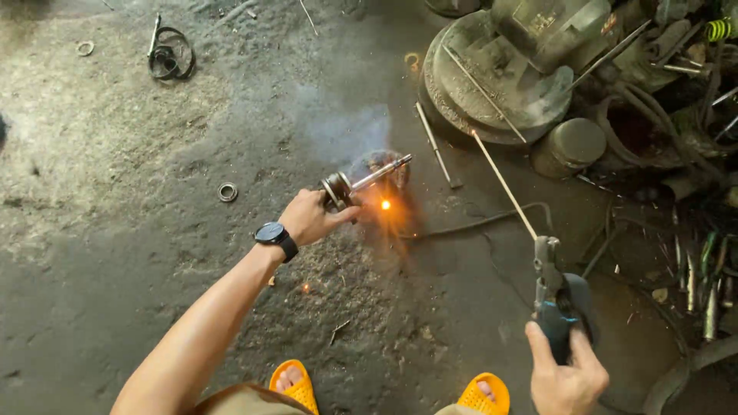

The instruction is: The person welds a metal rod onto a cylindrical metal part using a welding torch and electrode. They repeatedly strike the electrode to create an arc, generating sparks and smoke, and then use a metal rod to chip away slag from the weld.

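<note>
Soft, even daylight falls on the grey floor, brightest at its upper left and dimmer toward its lower edge and right side. A small orange spark glows hot at centre, tinting the haze of pale smoke above it. Shadows are faint. The focus is fairly sharp, with slight wide-angle stretch at the edges.

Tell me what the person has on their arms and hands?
Both arms are bare, with no sleeves and no gloves. The left hand has a black watch with a round dark face strapped at the wrist. The right hand wears nothing at all.
</note>
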